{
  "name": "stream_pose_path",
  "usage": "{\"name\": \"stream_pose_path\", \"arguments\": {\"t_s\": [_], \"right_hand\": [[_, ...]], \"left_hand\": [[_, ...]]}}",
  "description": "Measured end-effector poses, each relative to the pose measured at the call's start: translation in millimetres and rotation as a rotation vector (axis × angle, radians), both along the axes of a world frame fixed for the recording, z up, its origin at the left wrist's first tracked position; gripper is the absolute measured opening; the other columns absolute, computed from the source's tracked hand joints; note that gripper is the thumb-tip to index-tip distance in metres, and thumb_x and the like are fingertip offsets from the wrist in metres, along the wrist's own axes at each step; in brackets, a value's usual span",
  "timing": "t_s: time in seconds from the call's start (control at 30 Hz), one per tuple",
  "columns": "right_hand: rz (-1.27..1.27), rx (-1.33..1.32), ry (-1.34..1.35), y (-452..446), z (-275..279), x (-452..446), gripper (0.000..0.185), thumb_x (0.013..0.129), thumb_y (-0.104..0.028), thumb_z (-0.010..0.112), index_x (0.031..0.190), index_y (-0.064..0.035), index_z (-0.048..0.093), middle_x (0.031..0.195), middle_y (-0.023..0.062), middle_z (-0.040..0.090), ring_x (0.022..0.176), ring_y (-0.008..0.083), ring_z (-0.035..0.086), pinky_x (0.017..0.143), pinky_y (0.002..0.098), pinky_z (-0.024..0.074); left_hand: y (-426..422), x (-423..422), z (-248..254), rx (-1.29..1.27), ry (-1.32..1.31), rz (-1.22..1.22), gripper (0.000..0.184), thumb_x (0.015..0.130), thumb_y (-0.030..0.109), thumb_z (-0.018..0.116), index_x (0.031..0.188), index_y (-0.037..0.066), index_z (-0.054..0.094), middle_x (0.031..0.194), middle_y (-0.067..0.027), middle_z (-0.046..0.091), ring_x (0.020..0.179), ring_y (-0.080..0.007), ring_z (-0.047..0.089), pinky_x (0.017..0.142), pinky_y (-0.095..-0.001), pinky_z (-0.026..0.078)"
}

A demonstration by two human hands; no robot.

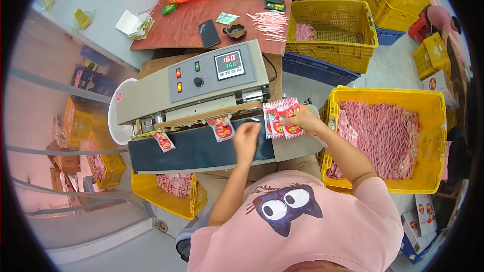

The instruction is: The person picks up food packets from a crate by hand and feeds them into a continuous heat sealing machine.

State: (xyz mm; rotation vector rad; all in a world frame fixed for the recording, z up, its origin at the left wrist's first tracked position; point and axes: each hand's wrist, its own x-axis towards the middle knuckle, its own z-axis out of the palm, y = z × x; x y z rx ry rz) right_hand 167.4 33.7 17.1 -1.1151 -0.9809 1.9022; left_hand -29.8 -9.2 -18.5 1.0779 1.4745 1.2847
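My right hand (pixel 304 120) is closed on several red-and-white packets (pixel 275 120), fanned side by side at the right end of the sealing machine (pixel 189 83). To their left, my left hand (pixel 246 141) is above the dark conveyor belt (pixel 196 152). Its fingers look curled but are smeared by motion, and no packet shows in them. One red packet (pixel 222 129) hangs with its top edge in the machine's sealing track, just left of that hand. Farther left, another packet (pixel 164 141) sits along the same track. The machine's display reads 160.
At my right stands a yellow crate (pixel 441 143) filled with pink wrapped pieces. Another yellow crate (pixel 196 206) with packets sits below the belt's left end. Behind the machine, a red-brown table (pixel 232 2) bears a phone (pixel 208 34), a small dark pot (pixel 235 31) and pink sticks (pixel 269 25).
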Motion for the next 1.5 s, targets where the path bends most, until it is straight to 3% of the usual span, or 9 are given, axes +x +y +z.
{"name": "stream_pose_path", "arguments": {"t_s": [0.1, 0.17, 0.43, 0.57, 0.67, 0.77, 0.87, 1.4, 1.5], "right_hand": [[0.024, 0.004, -0.039, 2, -2, -1, 0.039, 0.064, 0.0, 0.068, 0.101, -0.0013, 0.054, 0.091, 0.0054, 0.062, 0.078, 0.0115, 0.059, 0.072, 0.0265, 0.0482], [0.003, 0.016, -0.051, 3, -6, 1, 0.04, 0.064, 0.001, 0.068, 0.102, -0.0013, 0.054, 0.092, 0.0055, 0.062, 0.078, 0.0118, 0.059, 0.071, 0.0264, 0.0483], [-0.059, -0.05, -0.046, -1, -3, 5, 0.04, 0.065, 0.003, 0.066, 0.101, -0.0002, 0.052, 0.092, 0.0079, 0.062, 0.079, 0.0138, 0.06, 0.072, 0.0285, 0.0498], [-0.056, -0.059, -0.044, -1, -5, 6, 0.038, 0.065, 0.003, 0.066, 0.1, -0.0005, 0.053, 0.092, 0.0087, 0.062, 0.078, 0.0151, 0.061, 0.07, 0.0297, 0.0511], [-0.039, -0.081, -0.022, -2, 4, 4, 0.038, 0.065, 0.002, 0.066, 0.101, -0.0003, 0.053, 0.091, 0.0086, 0.062, 0.078, 0.0146, 0.061, 0.07, 0.0297, 0.0512], [-0.02, -0.072, 0.003, -1, -2, -2, 0.037, 0.066, 0.002, 0.065, 0.101, 0.0002, 0.054, 0.09, 0.0083, 0.063, 0.077, 0.0136, 0.061, 0.07, 0.0282, 0.0505], [-0.015, -0.019, -0.016, 1, -2, -3, 0.036, 0.066, 0.002, 0.065, 0.1, -0.0002, 0.055, 0.091, 0.0073, 0.063, 0.077, 0.0131, 0.061, 0.07, 0.0275, 0.05], [-0.051, -0.021, -0.035, -3, -3, 0, 0.037, 0.066, 0.003, 0.065, 0.101, -0.0004, 0.054, 0.092, 0.0077, 0.063, 0.079, 0.0136, 0.06, 0.073, 0.0283, 0.0493], [-0.042, -0.022, -0.014, -3, -5, -2, 0.038, 0.065, 0.003, 0.066, 0.101, -0.0004, 0.054, 0.092, 0.008, 0.062, 0.079, 0.0142, 0.061, 0.072, 0.029, 0.0499]], "left_hand": [[17, 13, -2, -0.189, -0.277, -0.163, 0.01, 0.079, 0.011, 0.063, 0.078, 0.001, 0.059, 0.061, 0.0023, 0.052, 0.046, -0.0032, 0.041, 0.041, -0.0172, 0.031], [19, 13, 2, -0.205, -0.296, -0.154, 0.008, 0.079, 0.008, 0.063, 0.077, 0.001, 0.059, 0.059, 0.0016, 0.052, 0.045, -0.0026, 0.041, 0.039, -0.0161, 0.03], [13, -33, -5, -0.216, -0.475, 0.071, 0.009, 0.076, 0.005, 0.063, 0.079, -0.003, 0.06, 0.057, -0.0028, 0.053, 0.041, -0.0066, 0.043, 0.034, -0.019, 0.029], [-6, -49, -4, 0.017, -0.153, 0.401, 0.008, 0.079, 0.007, 0.061, 0.079, 0.0, 0.058, 0.06, -0.0013, 0.053, 0.044, -0.0049, 0.043, 0.036, -0.0176, 0.03], [-9, -28, -8, 0.22, 0.036, 0.319, 0.013, 0.081, 0.013, 0.063, 0.079, 0.002, 0.057, 0.064, 0.001, 0.052, 0.056, -0.0034, 0.045, 0.049, -0.017, 0.037], [3, 5, 10, -0.224, -0.306, -0.104, 0.021, 0.082, 0.02, 0.061, 0.09, 0.001, 0.061, 0.069, 0.0001, 0.057, 0.049, -0.005, 0.044, 0.041, -0.0181, 0.032], [14, 14, 3, -0.313, -0.422, -0.203, 0.014, 0.083, 0.011, 0.056, 0.089, -0.001, 0.06, 0.065, -0.001, 0.056, 0.047, -0.0042, 0.044, 0.038, -0.0165, 0.03], [15, -50, -2, -0.246, -0.465, 0.019, 0.011, 0.079, 0.005, 0.059, 0.084, -0.005, 0.057, 0.058, -0.002, 0.051, 0.04, -0.0068, 0.041, 0.033, -0.0194, 0.027], [4, -63, -5, -0.047, -0.212, 0.245, 0.009, 0.08, 0.005, 0.059, 0.084, -0.002, 0.056, 0.06, 0.0001, 0.05, 0.043, -0.0044, 0.039, 0.036, -0.0183, 0.027]]}}
